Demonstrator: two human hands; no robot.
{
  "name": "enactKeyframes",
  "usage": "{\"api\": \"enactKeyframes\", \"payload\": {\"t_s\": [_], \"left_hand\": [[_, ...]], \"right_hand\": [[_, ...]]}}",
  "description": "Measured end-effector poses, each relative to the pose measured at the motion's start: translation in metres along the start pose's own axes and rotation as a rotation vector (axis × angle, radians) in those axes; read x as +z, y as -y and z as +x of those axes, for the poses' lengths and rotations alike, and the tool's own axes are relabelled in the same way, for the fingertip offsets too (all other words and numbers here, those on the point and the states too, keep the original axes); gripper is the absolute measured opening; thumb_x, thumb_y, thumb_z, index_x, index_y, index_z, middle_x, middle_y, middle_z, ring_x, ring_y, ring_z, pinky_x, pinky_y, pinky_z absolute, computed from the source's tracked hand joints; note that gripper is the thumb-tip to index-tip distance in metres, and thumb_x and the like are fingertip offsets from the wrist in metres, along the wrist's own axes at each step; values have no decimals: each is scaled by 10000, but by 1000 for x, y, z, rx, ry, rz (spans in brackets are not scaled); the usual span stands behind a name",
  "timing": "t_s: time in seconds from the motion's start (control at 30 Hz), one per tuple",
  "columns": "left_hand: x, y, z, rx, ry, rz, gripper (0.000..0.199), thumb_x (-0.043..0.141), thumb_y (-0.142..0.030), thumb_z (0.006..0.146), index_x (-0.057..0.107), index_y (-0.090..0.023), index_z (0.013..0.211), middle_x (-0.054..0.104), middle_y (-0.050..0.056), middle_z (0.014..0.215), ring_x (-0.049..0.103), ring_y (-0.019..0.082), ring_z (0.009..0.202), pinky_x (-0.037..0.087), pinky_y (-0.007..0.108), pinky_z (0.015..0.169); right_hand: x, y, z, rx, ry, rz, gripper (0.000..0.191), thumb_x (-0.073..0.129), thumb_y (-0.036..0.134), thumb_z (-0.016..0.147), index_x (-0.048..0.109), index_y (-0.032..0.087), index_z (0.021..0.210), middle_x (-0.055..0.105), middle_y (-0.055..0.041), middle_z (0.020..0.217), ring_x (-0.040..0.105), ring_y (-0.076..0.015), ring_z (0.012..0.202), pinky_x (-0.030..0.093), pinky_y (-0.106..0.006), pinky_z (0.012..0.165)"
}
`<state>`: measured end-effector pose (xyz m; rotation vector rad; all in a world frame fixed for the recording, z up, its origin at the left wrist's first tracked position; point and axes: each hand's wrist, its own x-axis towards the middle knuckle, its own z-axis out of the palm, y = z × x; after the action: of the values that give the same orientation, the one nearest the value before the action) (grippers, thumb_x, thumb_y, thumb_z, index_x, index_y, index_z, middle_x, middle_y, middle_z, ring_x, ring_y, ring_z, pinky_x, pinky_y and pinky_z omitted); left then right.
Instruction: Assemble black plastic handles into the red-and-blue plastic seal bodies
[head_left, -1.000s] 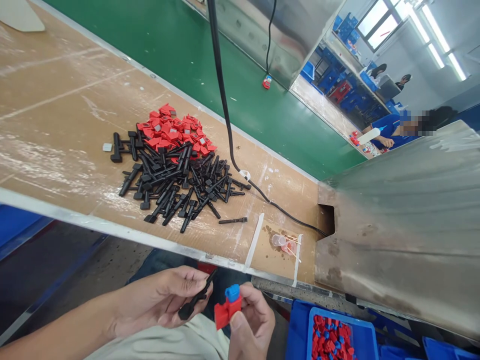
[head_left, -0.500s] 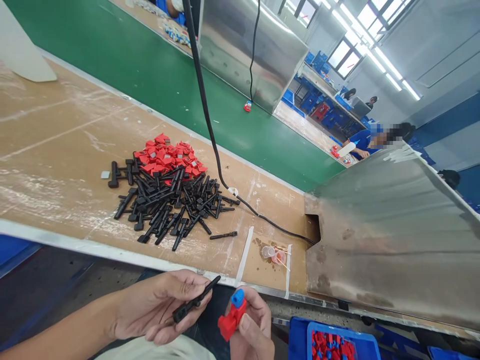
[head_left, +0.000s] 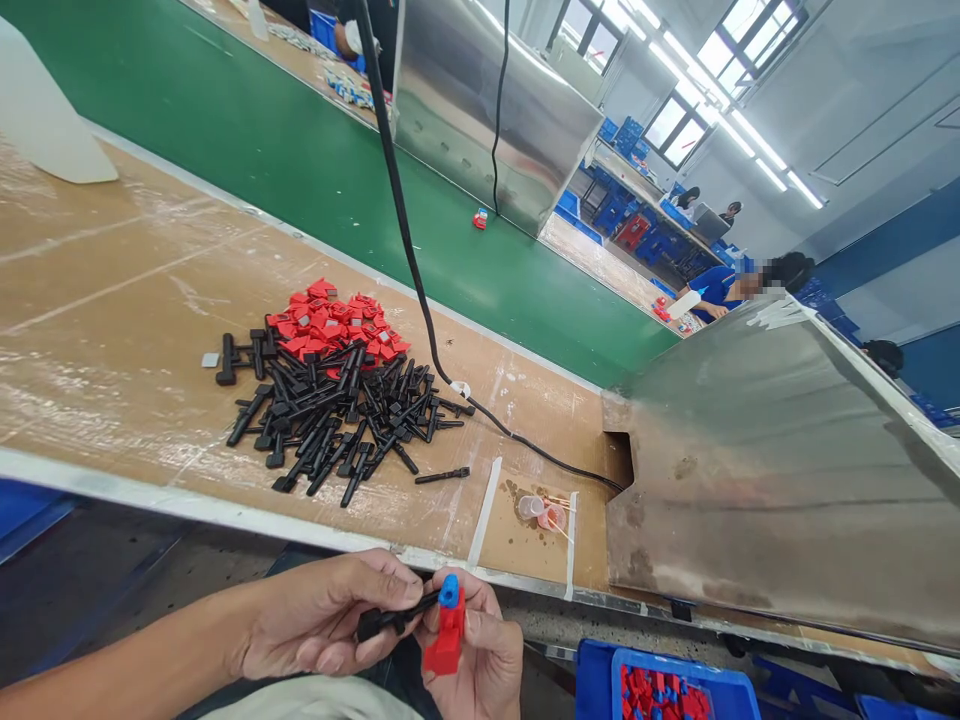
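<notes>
Below the table's front edge, my left hand (head_left: pixel 337 615) pinches a black rod-like part (head_left: pixel 384 622) between thumb and fingers, its thin end pointing right. Close beside it, my right hand (head_left: pixel 480 640) grips a red piece (head_left: pixel 448 640) topped with a blue knob (head_left: pixel 450 590). The tip of the black part reaches the red piece; whether they touch is hidden by the fingers. A pile of black parts (head_left: pixel 322 410) lies on the brown table (head_left: pixel 135 350), with a heap of red pieces (head_left: pixel 337 320) behind it.
Small cups with sticks (head_left: pixel 551 515) stand right of the pile. A black cable (head_left: pixel 409 230) crosses to a metal housing (head_left: pixel 750 480). Beyond runs a green belt (head_left: pixel 300 190). A blue bin (head_left: pixel 615 690) of red-blue pieces sits lower right. A person (head_left: pixel 720 290) works far right.
My two hands have come together. The black part has moved right toward the red piece, which has shifted slightly left and turned more upright.
</notes>
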<state>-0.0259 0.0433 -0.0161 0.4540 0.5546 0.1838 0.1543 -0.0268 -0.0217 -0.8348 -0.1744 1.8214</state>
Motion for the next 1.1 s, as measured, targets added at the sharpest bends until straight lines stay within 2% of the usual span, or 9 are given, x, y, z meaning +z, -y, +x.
{"api": "enactKeyframes", "payload": {"t_s": [0.13,0.33,0.47,0.53,0.6,0.73,0.83,0.93,1.1], "left_hand": [[-5,8,2,59,-48,25,674,958,-795,579,662,-201,697,623,-14,484,400,54,285,139,177,259],[-9,16,-5,197,-142,46,684,871,-820,755,698,-220,1034,718,-11,625,518,79,410,326,144,360],[-18,28,-5,403,-221,183,724,748,-915,786,739,-208,945,626,-34,598,521,95,429,354,173,361],[-21,37,-8,518,-257,278,673,726,-873,846,784,-213,959,638,-14,656,530,107,472,383,191,380],[-21,45,-15,578,-349,343,570,798,-774,864,824,-259,1106,698,11,763,588,136,574,446,203,444],[-13,50,-25,680,-568,496,415,811,-620,938,835,-344,1246,777,29,856,661,179,662,553,253,589],[-12,48,-24,758,-571,618,317,747,-544,1001,853,-360,1237,784,22,774,653,190,600,595,302,707],[-17,50,-21,801,-595,678,279,732,-475,1013,862,-365,1234,825,59,835,684,231,649,608,335,775],[-20,55,-20,891,-665,703,231,804,-367,972,899,-398,1180,828,69,829,696,249,658,600,333,723]], "right_hand": [[2,0,1,28,14,14,413,1065,292,576,892,154,925,852,-42,808,744,-107,681,610,-182,719],[3,-3,3,45,25,90,380,1065,253,621,881,123,927,858,-49,844,743,-92,716,607,-154,767],[-4,1,3,110,10,96,355,1064,259,660,833,163,912,788,-3,814,677,-88,729,613,-165,744],[-6,2,3,124,11,88,353,1043,286,700,804,171,934,750,3,816,634,-94,724,592,-145,649],[-6,3,3,143,13,89,366,1030,306,724,790,169,964,735,-5,828,615,-103,736,567,-118,586],[1,3,3,233,6,234,443,1097,257,651,797,123,949,734,-16,830,624,-58,744,521,-17,605],[5,5,2,281,-16,312,462,1112,197,620,812,82,952,752,-33,833,660,-59,757,539,-7,626],[3,7,2,306,-28,339,456,1105,183,634,816,60,964,766,-49,846,678,-72,769,557,-11,622],[2,6,1,307,-38,358,466,1110,182,615,822,72,965,762,-34,830,679,-65,755,555,-11,605]]}}
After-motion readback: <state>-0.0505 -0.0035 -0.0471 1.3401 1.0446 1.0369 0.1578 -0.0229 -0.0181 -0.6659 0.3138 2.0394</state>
